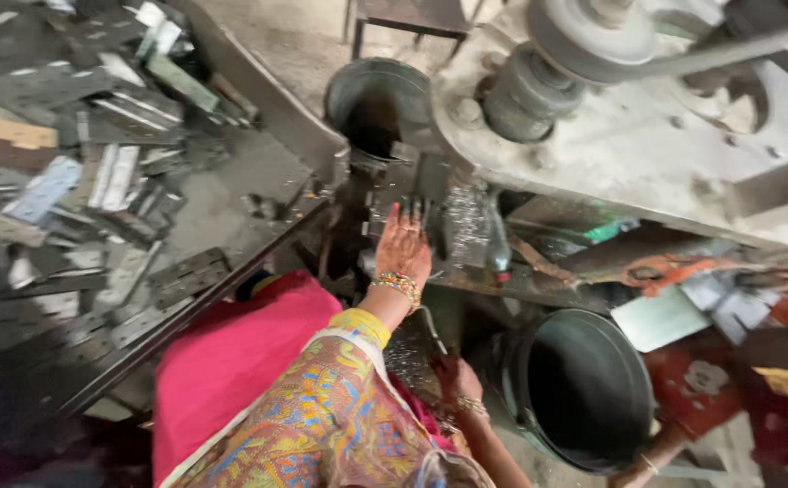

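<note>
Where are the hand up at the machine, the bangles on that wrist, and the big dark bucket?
left hand point(402, 246), head view, on the back of the hand.
bangles point(397, 286), head view, on the gold band at the wrist.
bucket point(513, 393), head view, on its left rim.

One head-worn camera looks steeply down and forward from just above the person's shoulder, close over the patterned sleeve point(321, 416) and pink lap. It faces the grey press machine point(647, 136) ahead, tilted, with the scrap-metal heap point(77, 172) at left and a dark bucket point(584, 389) at lower right.
</note>
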